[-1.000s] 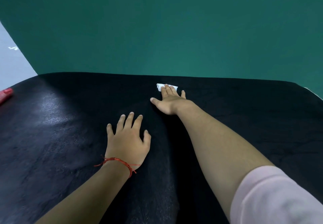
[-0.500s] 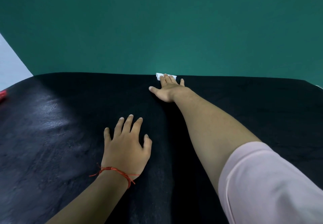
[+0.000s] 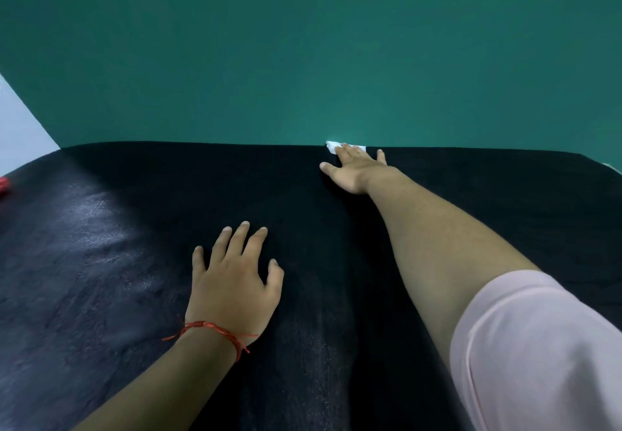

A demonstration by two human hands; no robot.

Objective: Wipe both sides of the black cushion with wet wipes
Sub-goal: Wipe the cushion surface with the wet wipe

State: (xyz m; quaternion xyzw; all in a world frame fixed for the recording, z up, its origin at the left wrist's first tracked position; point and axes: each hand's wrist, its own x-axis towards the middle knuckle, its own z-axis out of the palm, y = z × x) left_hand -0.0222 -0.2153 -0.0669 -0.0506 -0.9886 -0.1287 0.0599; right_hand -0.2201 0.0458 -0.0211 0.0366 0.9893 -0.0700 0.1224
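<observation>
Right grip [image 3: 356,170], flat-fingered on wet wipe [image 3: 333,146], advanced to far edge of black cushion [image 3: 101,279]; left grip [image 3: 232,289] stays spread.

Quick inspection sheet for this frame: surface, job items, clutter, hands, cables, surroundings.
Surface: black textured cushion fills the lower frame, with a sheen on its left part.
Job's things: small white wet wipe at the cushion's far edge, mostly covered by fingers.
Clutter: red object at the left edge, cut off by the frame; type unclear.
Grippers: left hand rests flat on the cushion, with a red string bracelet on its wrist; right hand, arm stretched out, presses the wipe with straight fingers.
Cables: nothing seen.
Surroundings: plain teal-green background beyond the cushion; pale grey wedge at left.
</observation>
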